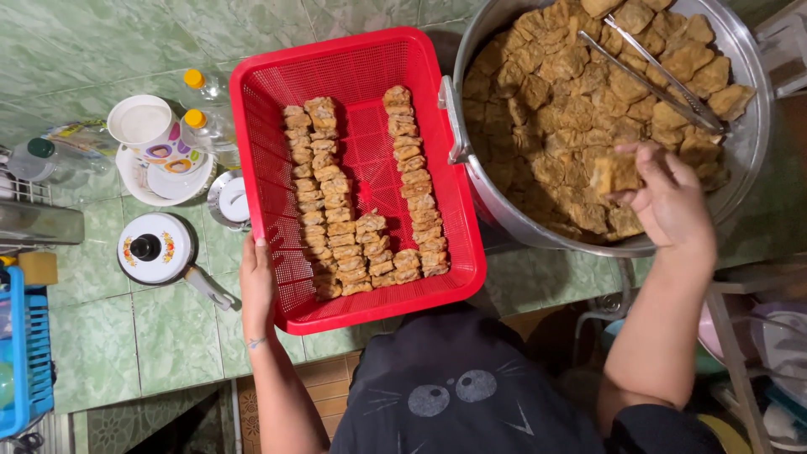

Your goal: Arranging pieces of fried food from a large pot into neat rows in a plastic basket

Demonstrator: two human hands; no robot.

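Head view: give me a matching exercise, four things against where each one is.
Things:
1. left hand
2. right hand
3. metal tongs
4. white pan lid

Places:
A. lying across the fried pieces in the big metal pot
B. on the green tiled counter
C. on the edge of the red basket
D. holding a fried piece over the pot

Pairs: 1-C, 2-D, 3-A, 4-B

— Underfoot?
— Brown patterned floor [324, 382] below a green marbled tile tabletop [109, 336].
— Off to the sides?
— Blue crate [29, 353] far left; pale metal frame [740, 361] at right.
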